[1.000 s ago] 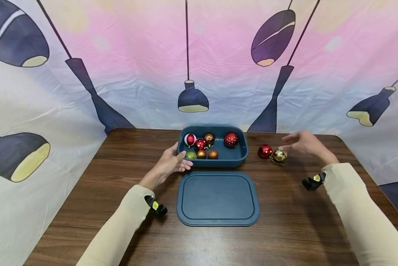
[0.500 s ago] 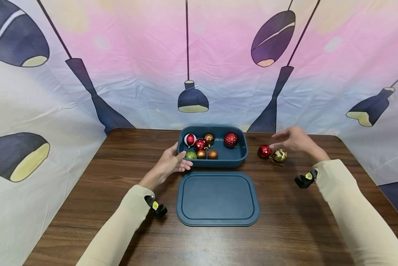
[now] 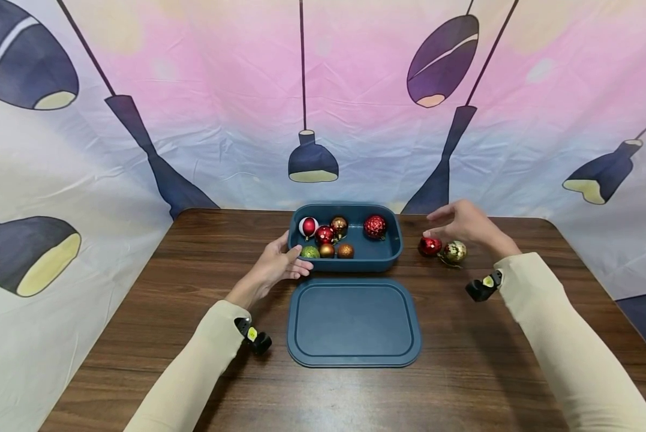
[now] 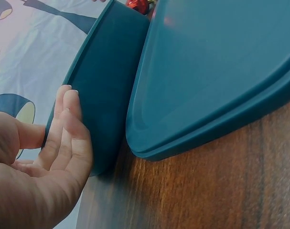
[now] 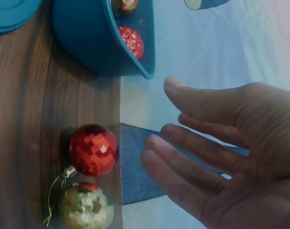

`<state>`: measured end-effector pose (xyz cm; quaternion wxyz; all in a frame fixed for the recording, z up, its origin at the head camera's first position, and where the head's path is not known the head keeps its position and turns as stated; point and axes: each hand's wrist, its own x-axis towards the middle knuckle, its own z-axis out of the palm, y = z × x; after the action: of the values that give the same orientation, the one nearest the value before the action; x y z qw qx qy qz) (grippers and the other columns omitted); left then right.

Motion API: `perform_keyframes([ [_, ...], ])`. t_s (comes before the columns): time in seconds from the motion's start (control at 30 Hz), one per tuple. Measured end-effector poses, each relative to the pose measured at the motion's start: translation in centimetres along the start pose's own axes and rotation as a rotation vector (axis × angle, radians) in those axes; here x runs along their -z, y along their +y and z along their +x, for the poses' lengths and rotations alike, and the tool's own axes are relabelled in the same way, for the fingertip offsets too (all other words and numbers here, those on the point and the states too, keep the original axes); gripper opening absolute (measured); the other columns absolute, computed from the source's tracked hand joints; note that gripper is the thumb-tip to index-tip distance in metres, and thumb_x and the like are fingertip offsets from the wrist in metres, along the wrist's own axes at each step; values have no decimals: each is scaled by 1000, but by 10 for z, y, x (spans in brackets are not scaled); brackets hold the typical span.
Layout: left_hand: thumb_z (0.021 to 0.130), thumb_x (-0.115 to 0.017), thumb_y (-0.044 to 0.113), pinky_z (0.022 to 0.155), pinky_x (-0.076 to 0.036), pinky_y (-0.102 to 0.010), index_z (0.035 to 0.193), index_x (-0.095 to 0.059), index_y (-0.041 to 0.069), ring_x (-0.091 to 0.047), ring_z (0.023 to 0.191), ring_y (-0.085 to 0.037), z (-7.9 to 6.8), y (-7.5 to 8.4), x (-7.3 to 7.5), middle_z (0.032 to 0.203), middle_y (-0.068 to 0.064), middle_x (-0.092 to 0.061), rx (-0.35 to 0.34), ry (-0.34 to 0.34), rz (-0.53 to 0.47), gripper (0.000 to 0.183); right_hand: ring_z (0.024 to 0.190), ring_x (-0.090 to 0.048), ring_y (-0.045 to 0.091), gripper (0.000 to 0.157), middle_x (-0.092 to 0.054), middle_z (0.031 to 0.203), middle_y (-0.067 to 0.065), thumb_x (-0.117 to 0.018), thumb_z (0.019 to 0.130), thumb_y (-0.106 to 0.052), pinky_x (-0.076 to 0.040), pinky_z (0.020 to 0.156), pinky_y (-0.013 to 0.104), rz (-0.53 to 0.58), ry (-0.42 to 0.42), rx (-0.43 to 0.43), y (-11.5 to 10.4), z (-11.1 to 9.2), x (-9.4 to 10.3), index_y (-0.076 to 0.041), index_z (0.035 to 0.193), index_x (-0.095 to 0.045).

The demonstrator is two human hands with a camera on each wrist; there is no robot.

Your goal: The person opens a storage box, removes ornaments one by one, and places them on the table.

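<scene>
A blue rectangular box [image 3: 349, 264] in the head view holds several Christmas baubles [image 3: 325, 234], red, gold, copper and green. My left hand [image 3: 275, 259] grips its front left corner; the thumb lies over the rim and the fingers lie along the outer wall [image 4: 104, 95]. On the table to the box's right are a shiny red bauble [image 5: 93, 150] and a gold bauble [image 5: 86, 207] with a thin hanging loop, side by side. Over the red one hovers my right hand [image 3: 467, 223], fingers apart and loosely bent, holding nothing. Its fingertips overlap that bauble's top in the head view.
A matching blue lid [image 3: 354, 324] lies flat in front of the box, close to it. The dark wooden table [image 3: 182, 288] ends at a printed cloth backdrop [image 3: 236, 150] just behind the box. Each wrist carries a small black camera [image 3: 483, 288].
From beside the gold bauble, my right hand has moved left until it is above the red one. My left hand, the box and the baubles have stayed in place.
</scene>
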<state>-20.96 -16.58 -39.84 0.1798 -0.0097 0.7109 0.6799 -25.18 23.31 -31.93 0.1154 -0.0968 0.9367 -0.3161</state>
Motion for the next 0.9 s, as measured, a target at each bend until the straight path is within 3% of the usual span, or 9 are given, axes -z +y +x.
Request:
perform_keyframes([
  [0.23,111,-44,21,67,-56,-24,165,-2,20,-75,80,-25,1,-1,0,90,-15,-76,-1,-2,7,69,87,-72,34,51,-58,136,29,-79,91,-26,-57,80,49,35,-15,0,-9,5,-3,-2,133,-65],
  [0.4,111,-44,20,67,-57,-24,165,-3,21,-75,81,-27,1,0,0,92,-18,-75,11,10,7,68,67,-64,26,46,-67,120,26,-79,91,-21,-54,60,40,60,-14,17,-15,11,-8,-1,131,-67],
  [0.5,111,-44,20,67,-57,-25,165,-2,21,-75,80,-26,0,0,0,92,-19,-75,9,11,4,68,76,-62,24,44,-67,123,24,-79,91,-21,-49,60,35,43,-5,44,-20,14,-11,-1,129,-68],
  [0.63,111,-44,20,66,-56,-24,165,-3,22,-75,79,-25,0,0,0,89,-15,-76,10,11,3,68,101,-66,32,44,-64,130,23,-78,92,-21,-56,77,40,50,-12,70,-25,16,-15,1,129,-68],
  [0.73,111,-44,20,66,-56,-24,165,-3,22,-75,80,-26,1,0,-1,88,-13,-76,13,11,4,67,103,-68,35,44,-63,131,24,-78,92,-19,-58,85,47,86,-26,73,-28,18,-18,2,130,-67],
  [0.9,111,-44,21,67,-57,-24,165,-3,22,-75,82,-27,2,-1,-1,89,-14,-76,13,13,7,68,101,-69,33,42,-65,128,24,-77,92,-14,-58,86,49,118,-33,101,-29,24,-23,4,128,-67],
])
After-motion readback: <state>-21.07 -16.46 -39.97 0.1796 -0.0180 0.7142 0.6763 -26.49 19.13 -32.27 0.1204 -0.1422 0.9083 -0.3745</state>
